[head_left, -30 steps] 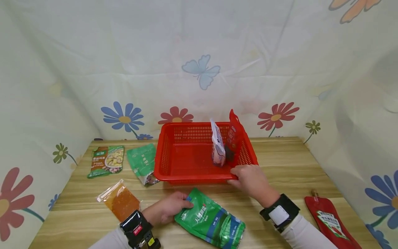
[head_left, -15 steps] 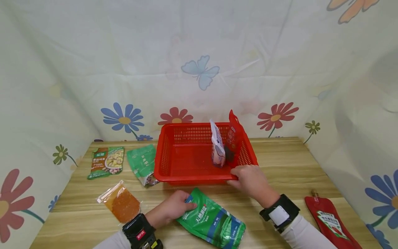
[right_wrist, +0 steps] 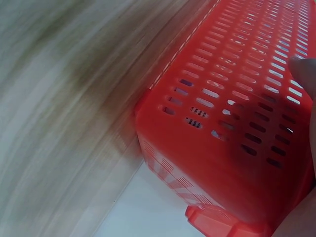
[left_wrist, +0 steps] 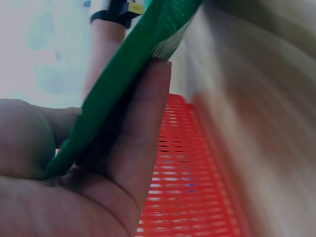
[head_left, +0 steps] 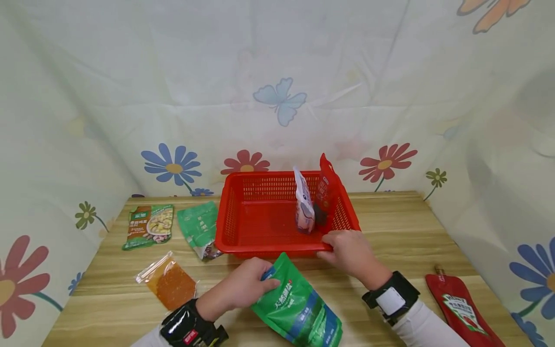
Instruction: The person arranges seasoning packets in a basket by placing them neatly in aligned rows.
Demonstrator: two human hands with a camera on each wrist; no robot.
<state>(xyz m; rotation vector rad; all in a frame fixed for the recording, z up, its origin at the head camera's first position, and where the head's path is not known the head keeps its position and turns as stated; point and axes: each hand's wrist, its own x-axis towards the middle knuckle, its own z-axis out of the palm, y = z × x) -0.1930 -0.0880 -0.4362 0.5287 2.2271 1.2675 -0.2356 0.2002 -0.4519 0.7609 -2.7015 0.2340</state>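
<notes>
My left hand [head_left: 243, 284] pinches the top left corner of a green and blue pouch [head_left: 299, 308] with printed white characters. The pouch is tilted, its upper end raised close to the basket's front. In the left wrist view, the green pouch [left_wrist: 116, 86] passes between thumb and fingers. My right hand [head_left: 353, 253] grips the front right corner of a red plastic basket [head_left: 264, 219]. The right wrist view shows its slotted wall [right_wrist: 222, 94] and part of the hand at the right edge. Inside the basket, a white and pink bag [head_left: 305, 209] and a red bag [head_left: 328, 190] stand on the right side.
Left of the basket lie a soup seasoning packet [head_left: 149, 226] and another green pouch [head_left: 199, 226], partly under the basket's rim. A clear zip bag of orange paste [head_left: 173, 284] is near my left wrist. At right lies a red Heinz pouch [head_left: 461, 308].
My left hand has shifted its hold on the green and blue pouch and raised its upper end toward the basket. The right hand and basket have stayed in place.
</notes>
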